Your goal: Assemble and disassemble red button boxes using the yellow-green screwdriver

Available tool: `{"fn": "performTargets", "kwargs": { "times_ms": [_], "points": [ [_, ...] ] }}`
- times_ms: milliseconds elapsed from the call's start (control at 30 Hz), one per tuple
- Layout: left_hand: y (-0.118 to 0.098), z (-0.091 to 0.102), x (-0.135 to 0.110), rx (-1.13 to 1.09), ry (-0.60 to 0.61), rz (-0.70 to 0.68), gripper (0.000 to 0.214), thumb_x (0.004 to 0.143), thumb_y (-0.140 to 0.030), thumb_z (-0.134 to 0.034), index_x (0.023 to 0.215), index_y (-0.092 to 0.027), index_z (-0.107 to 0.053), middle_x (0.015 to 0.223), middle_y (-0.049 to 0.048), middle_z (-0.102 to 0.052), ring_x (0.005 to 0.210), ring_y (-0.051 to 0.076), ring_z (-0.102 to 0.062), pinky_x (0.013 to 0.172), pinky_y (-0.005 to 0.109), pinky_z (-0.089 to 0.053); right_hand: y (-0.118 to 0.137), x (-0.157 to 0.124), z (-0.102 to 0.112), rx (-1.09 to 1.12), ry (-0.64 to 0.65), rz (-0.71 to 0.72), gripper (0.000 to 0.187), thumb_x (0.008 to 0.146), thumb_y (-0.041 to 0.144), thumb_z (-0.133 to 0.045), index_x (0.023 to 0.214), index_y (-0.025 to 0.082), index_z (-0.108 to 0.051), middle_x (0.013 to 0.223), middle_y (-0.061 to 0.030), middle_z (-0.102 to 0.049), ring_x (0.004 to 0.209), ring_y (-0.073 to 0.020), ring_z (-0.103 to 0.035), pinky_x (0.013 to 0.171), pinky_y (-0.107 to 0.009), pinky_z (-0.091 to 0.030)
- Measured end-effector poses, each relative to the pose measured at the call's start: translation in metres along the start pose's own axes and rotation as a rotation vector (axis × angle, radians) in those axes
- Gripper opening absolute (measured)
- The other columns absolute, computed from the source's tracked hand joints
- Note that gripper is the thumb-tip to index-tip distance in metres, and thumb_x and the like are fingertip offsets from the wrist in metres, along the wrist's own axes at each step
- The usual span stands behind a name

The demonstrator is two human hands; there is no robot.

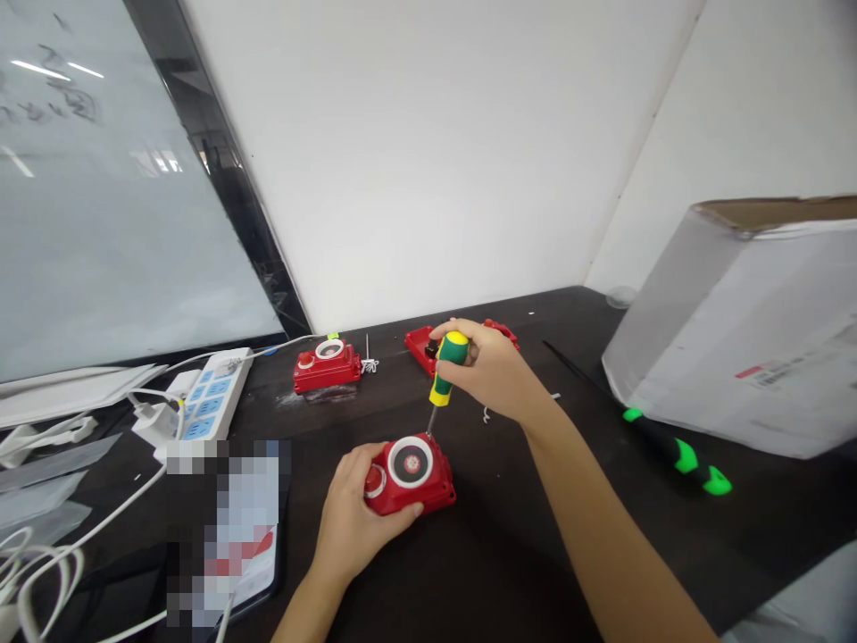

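We are observing the left hand [352, 518] clasping a red push-button enclosure [419, 478] at lower centre of the frame, fingers wrapped around its near side. The right hand [486, 371] is gripping a yellow-and-green screwdriver [448, 366] upright, its tip touching the enclosure's upper edge. We are also noting a second red enclosure [325, 371] and a third [421, 348] farther up the dark surface [509, 572], plus a power strip [214, 393] at left.

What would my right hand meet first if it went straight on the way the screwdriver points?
The screwdriver in your right hand would likely meet the red box first, near its white ring; depth is unclear, so the tip may already touch.
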State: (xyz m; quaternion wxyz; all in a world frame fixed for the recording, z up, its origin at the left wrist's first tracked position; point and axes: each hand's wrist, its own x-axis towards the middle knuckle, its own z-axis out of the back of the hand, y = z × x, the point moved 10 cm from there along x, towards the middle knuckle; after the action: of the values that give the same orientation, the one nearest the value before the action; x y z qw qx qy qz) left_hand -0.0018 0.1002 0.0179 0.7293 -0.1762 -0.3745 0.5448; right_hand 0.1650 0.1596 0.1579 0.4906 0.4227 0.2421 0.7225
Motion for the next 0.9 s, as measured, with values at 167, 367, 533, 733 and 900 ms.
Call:
{"fn": "performTargets", "kwargs": {
  "times_ms": [167, 367, 533, 733, 900],
  "points": [
    [0.0, -0.001, 0.0, -0.003, 0.002, -0.003, 0.053, 0.059, -0.029, -0.072, 0.106, -0.023, -0.049, 0.103, 0.0049, -0.056, 0.096, 0.027, -0.053, 0.083, 0.042, -0.043, -0.003, 0.002, 0.005, 0.001, -0.026, -0.015, 0.028, 0.063, 0.017, -0.053, 0.09, 0.022, -0.059, 0.082, 0.0016, -0.058, 0.061, -0.0105, -0.048, 0.059, -0.026, -0.039],
    [0.003, -0.002, 0.0, -0.014, 0.011, 0.01, 0.053, 0.059, -0.03, -0.072, 0.106, -0.023, -0.048, 0.103, 0.0055, -0.055, 0.096, 0.028, -0.052, 0.082, 0.044, -0.044, -0.017, 0.006, 0.012, -0.014, -0.064, -0.059, 0.026, 0.062, 0.021, -0.054, 0.088, 0.022, -0.06, 0.087, -0.0006, -0.059, 0.064, -0.0119, -0.05, 0.058, -0.028, -0.041],
    [0.002, -0.001, -0.001, -0.005, 0.013, 0.006, 0.053, 0.06, -0.029, -0.072, 0.106, -0.024, -0.048, 0.104, 0.0051, -0.055, 0.097, 0.027, -0.052, 0.083, 0.043, -0.043, -0.026, 0.008, 0.016, 0.012, -0.102, -0.085, 0.028, 0.062, 0.022, -0.054, 0.089, 0.022, -0.06, 0.089, -0.0024, -0.058, 0.069, -0.0137, -0.053, 0.062, -0.03, -0.043],
    [0.001, 0.001, 0.0, 0.006, -0.009, 0.0, 0.053, 0.058, -0.031, -0.073, 0.105, -0.023, -0.049, 0.102, 0.0049, -0.057, 0.095, 0.027, -0.054, 0.081, 0.042, -0.045, -0.029, 0.009, 0.016, 0.027, -0.104, -0.09, 0.026, 0.063, 0.022, -0.053, 0.087, 0.021, -0.059, 0.089, -0.0024, -0.059, 0.069, -0.0138, -0.054, 0.063, -0.03, -0.044],
    [0.002, 0.0, 0.0, 0.008, 0.002, 0.002, 0.054, 0.058, -0.03, -0.073, 0.105, -0.024, -0.048, 0.103, 0.0042, -0.056, 0.096, 0.027, -0.053, 0.082, 0.042, -0.044, -0.026, 0.008, 0.019, 0.03, -0.118, -0.087, 0.025, 0.062, 0.021, -0.052, 0.086, 0.02, -0.059, 0.083, -0.0017, -0.059, 0.066, -0.0128, -0.053, 0.059, -0.028, -0.044]
  ]
}}
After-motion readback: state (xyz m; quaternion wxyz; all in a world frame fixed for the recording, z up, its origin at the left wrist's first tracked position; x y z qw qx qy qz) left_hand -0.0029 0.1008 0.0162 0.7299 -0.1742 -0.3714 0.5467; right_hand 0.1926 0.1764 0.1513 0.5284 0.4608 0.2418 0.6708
